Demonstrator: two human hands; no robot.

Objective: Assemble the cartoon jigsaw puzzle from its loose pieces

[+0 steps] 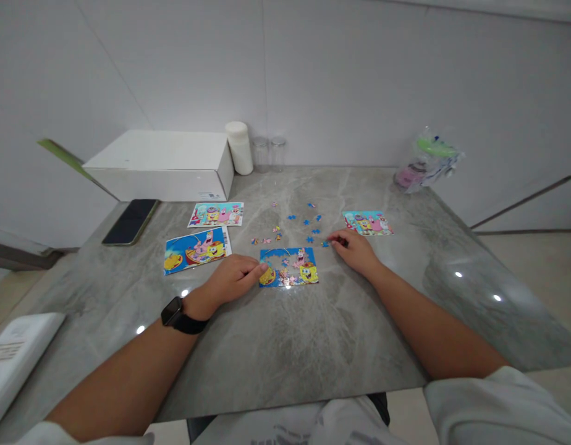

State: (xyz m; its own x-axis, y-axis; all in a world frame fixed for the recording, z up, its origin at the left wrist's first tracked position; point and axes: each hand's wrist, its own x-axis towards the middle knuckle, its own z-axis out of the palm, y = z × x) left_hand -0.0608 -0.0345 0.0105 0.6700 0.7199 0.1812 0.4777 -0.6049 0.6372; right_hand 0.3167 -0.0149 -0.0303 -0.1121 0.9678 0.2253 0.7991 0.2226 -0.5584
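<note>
A small, partly assembled cartoon jigsaw puzzle (290, 267) lies on the grey marble table (313, 334) in front of me. My left hand (234, 277), with a black watch on the wrist, rests curled at the puzzle's left edge, thumb touching it. My right hand (353, 247) lies to the puzzle's upper right, fingers curled and pinching at a loose piece on the table. Several loose puzzle pieces (308, 224), mostly blue, are scattered behind the puzzle.
Three cartoon picture cards lie around: two at left (197, 248) (217, 214), one at right (367, 222). A phone (130, 221), white box (165, 164), white bottle (240, 147), two jars (268, 153) and a plastic bag (427, 162) stand further back. A white object (14, 358) sits near left.
</note>
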